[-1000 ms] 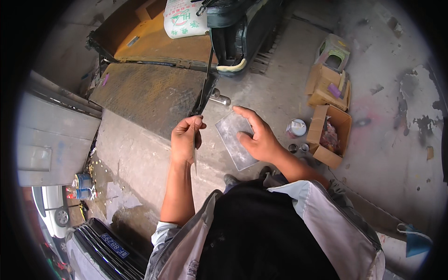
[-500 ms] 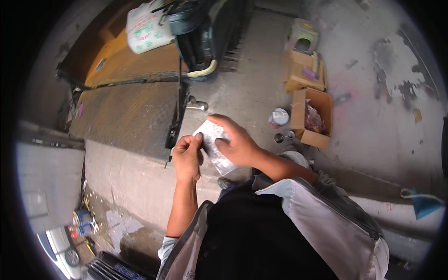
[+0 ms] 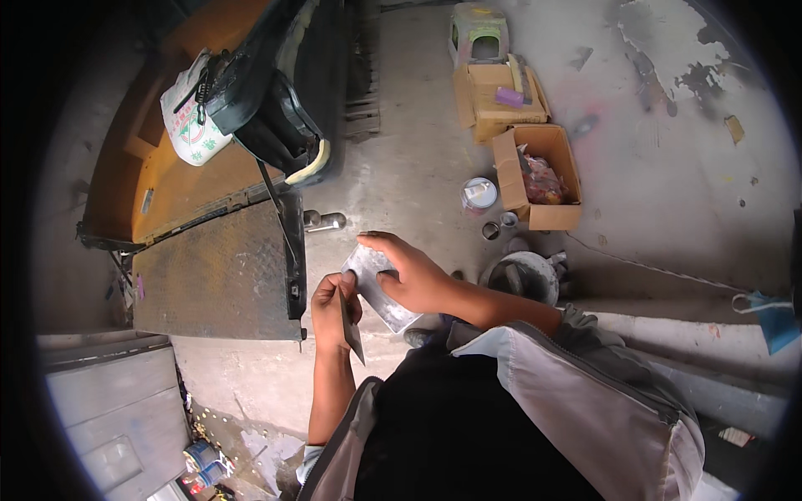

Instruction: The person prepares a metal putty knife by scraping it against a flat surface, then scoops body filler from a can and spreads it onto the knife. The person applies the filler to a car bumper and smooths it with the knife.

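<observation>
A flat rectangular plate, silvery with whitish smears, lies slantwise in front of my body. My right hand grips it, thumb across its upper face and fingers reaching round the far edge. Close by its left edge, my left hand is closed on a thin grey-brown blade-like piece, seen nearly edge-on with its point toward me. The left fingertips meet the plate's left edge. Whether the thin piece is a scraper or a folded sheet I cannot tell.
A dark metal flap of an orange-brown cargo bed is at left, near a black seat and white bag. Rightward stand a lidded tin, open cardboard box and bucket. A blue mask hangs far right.
The view has shifted, so the floor things appear farther left. My left hand has turned, and the thin piece in it now shows. The right hand still holds the plate.
</observation>
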Demonstrator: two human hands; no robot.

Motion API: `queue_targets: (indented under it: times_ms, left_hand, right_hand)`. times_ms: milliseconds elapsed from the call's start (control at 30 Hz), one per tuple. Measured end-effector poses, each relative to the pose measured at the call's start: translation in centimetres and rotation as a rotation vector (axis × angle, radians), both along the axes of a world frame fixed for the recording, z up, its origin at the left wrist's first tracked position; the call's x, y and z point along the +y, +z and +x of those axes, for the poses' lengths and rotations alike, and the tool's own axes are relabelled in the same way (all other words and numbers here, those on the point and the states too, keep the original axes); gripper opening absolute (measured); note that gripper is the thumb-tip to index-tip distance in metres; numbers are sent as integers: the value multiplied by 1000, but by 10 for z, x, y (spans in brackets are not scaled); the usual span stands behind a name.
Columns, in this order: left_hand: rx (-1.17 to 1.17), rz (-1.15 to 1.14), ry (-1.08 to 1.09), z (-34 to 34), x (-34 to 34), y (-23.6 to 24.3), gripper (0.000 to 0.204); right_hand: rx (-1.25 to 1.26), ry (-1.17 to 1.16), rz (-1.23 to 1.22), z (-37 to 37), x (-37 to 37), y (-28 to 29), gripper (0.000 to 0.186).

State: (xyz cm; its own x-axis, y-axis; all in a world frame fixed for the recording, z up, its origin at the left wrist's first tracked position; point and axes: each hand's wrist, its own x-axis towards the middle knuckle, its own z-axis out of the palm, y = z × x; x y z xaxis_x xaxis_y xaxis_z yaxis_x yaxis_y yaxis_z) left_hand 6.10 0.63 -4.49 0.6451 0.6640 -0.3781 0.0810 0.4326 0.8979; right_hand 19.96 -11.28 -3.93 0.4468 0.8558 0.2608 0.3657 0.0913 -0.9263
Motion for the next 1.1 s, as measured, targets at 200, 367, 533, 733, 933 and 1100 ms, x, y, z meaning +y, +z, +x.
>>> queue_targets:
  times_ms: [200,367,533,733,933,1100]
  left_hand:
    - [39,54,-20,54,-12,9,19]
    - [140,114,-220,97,-30,16,12]
    - [151,-2,-333,136,-30,17,21]
    - [287,-314,-53,158,5,-37,53]
    - [92,-424,-277,192,8,-22,21]
    - [1,-423,-396,229,29,-9,19]
  right_hand:
    - [14,-80,102,56,8,-3,60]
    - [157,-246,158,122,13,-4,58]
    - [72,-446,211,184,8,-4,58]
    - [95,-470,144,213,-23,-10,60]
    - [95,-459,94,230,-23,-21,67]
    - [247,-407,-44,251,2,-2,72]
